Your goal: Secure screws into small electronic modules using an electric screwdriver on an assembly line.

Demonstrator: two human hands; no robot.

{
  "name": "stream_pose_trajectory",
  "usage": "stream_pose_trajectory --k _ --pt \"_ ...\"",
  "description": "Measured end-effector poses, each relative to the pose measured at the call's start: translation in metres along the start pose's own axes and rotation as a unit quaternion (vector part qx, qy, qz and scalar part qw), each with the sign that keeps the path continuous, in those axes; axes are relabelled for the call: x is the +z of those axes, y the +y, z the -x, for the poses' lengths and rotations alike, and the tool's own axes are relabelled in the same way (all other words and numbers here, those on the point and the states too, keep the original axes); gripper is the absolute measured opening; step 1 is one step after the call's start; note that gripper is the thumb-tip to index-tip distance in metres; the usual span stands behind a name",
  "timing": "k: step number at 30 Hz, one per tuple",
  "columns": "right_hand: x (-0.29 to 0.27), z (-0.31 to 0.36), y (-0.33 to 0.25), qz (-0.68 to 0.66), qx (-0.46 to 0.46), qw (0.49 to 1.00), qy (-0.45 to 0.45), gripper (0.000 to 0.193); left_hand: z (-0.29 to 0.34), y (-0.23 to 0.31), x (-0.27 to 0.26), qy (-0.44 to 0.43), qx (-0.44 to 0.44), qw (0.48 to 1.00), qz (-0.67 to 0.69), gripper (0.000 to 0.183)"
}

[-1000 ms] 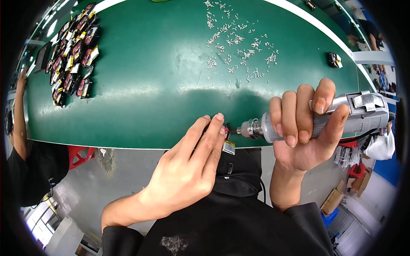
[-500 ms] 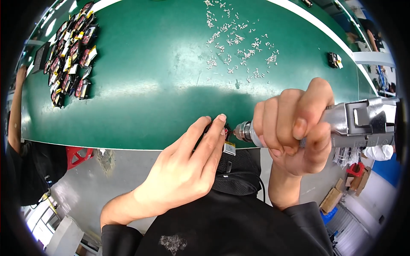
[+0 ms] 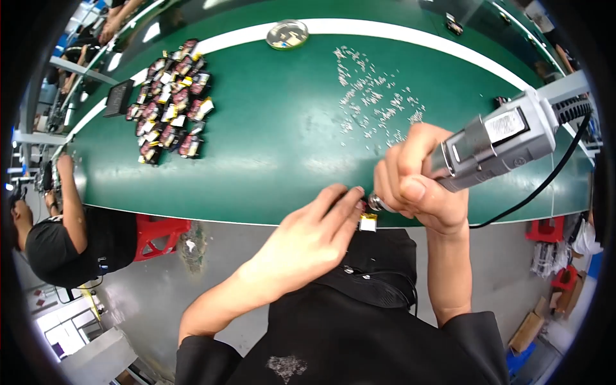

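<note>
Workpiece (image 3: 364,213) at the near edge of the green desk (image 3: 276,160), a small dark part with a pale yellowish tab hanging just below it, most of it hidden under the hands. The left hand (image 3: 308,240) lies flat over it, fingers (image 3: 343,202) stretched out and pressing it down onto the desk edge rather than curled around it. The right hand (image 3: 417,186) is wrapped tight around a grey powered screwdriver (image 3: 494,144), fingers closed on the barrel, and the metal tip (image 3: 375,204) sits right at the part, touching or just beside it; the hands hide which. One screwdriver, one black cable (image 3: 545,186) trailing off it to the right.

Judging by the layout, this one piece is being fastened right now and plenty is left: a pile of similar small dark-and-yellow parts (image 3: 170,102) waits at the far left of the desk, too many and too overlapped to count exactly, some two dozen or more. Tiny silvery screws (image 3: 378,96) lie scattered across the middle, dozens, uncountable at this size. One round shallow dish (image 3: 287,33) stands at the far edge. Two single dark parts sit apart, one (image 3: 454,25) at the far edge, one (image 3: 500,101) near the tool. No separate finished stack shows up clearly.

A second person (image 3: 58,237) in black sits at the left end.
</note>
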State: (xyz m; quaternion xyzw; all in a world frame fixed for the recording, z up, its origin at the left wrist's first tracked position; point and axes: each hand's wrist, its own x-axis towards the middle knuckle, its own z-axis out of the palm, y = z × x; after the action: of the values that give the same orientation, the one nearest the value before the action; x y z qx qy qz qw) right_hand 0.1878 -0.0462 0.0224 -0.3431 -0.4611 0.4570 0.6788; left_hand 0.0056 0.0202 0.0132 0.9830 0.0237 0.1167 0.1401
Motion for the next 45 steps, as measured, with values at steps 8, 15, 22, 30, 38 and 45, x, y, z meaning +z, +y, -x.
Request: stream_pose_trajectory --k 8,15,22,30,38,45 --pt "-0.015 0.024 -0.012 -0.191 -0.097 0.977 -0.005 0.024 0.019 -0.004 -0.005 0.035 -0.021 0.999 -0.009 0.041" --pt "-0.034 0.060 -0.010 -0.203 -0.082 0.967 0.127 0.023 0.055 -0.135 -0.070 0.220 -0.310 0.899 -0.219 0.043" --pt "-0.028 0.069 0.016 -0.331 -0.052 0.913 0.230 0.018 0.000 -0.101 -0.031 0.188 -0.224 0.940 -0.175 0.034" --pt "-0.032 0.075 0.013 -0.349 -0.068 0.904 0.238 0.016 -0.099 -0.107 0.012 0.181 -0.155 0.968 -0.083 0.020" --pt "-0.034 0.076 0.014 -0.357 -0.070 0.902 0.233 0.016 -0.126 -0.121 0.016 0.133 -0.121 0.971 -0.157 0.012" --pt "-0.037 0.074 0.014 -0.363 -0.067 0.901 0.227 0.016 -0.133 -0.128 0.010 0.084 -0.035 0.967 -0.240 0.009"
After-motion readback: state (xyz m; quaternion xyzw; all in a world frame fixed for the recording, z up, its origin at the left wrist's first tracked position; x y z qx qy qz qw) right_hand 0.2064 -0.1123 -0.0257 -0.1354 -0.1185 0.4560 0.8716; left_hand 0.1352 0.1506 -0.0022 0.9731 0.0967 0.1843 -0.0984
